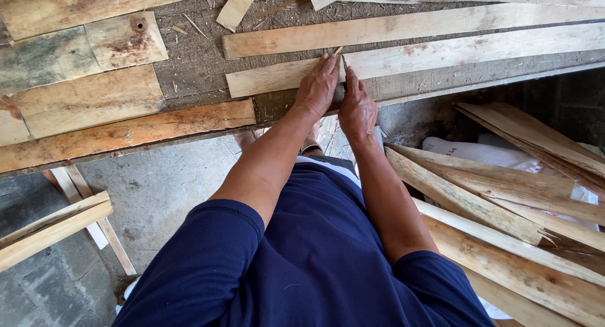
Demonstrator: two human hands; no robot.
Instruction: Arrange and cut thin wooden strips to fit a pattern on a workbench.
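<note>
Nearest, a heap of rough split wooden slats (504,239) right of the worktop (201,68). On that gritty worktop, left hand (317,86) flat on a pale plank (403,59), fingers spread; right hand (357,108) beside, fingers curled (contents hidden). Beyond, another plank (378,31).

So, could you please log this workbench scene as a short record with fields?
left hand: left hand flat on a wooden slat
right hand: right hand beside it, on the workbench edge; whether it grips something is unclear
bench: more planks and splinters
floor right: pile of split wood over a white sack
</note>
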